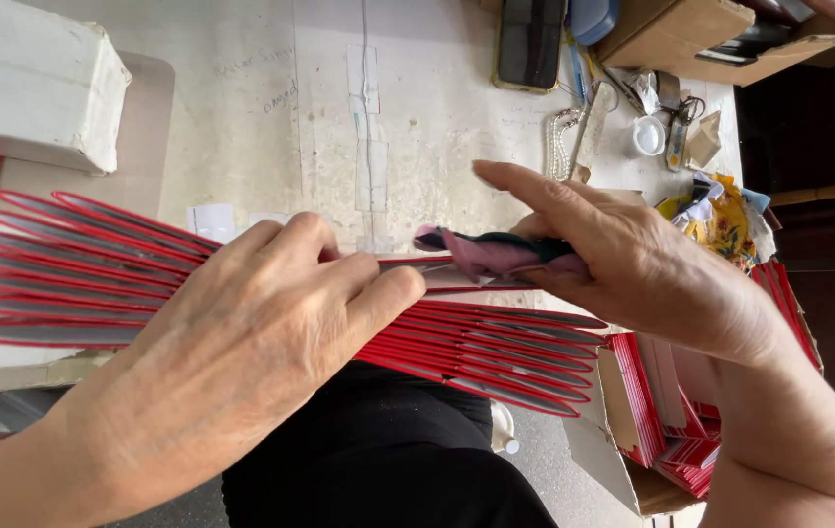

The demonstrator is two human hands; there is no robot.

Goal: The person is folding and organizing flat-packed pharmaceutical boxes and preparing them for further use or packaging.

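I see my left hand (pixel 251 332) lying flat on a fan of long red-edged strips (pixel 65 264). The fingers are stretched out and close together, and they press down on the top strip. The strips have grey middles and red rims. They spread out like a big fan across the near edge of the desk (pixel 241 127), from the left side to past the middle.

My right hand (pixel 633 264) is closed around a small cloth (pixel 496 252). The cloth is pink with a dark green part. My thumb and bent fingers pinch it, and my first finger points out straight toward the left. The cloth touches the top strip, just beside the tips of my left fingers.

At the far left corner of the desk sits a white box (pixel 31 83). At the far edge lies a dark phone (pixel 530 39), and near it a string of white beads (pixel 559 142). A brown cardboard box (pixel 677 29) stands at the far right corner. Some bright scraps of fabric (pixel 721 215) lie at the right edge.

Below the right edge of the desk, an open carton (pixel 623 460) holds many more red strips packed side by side.
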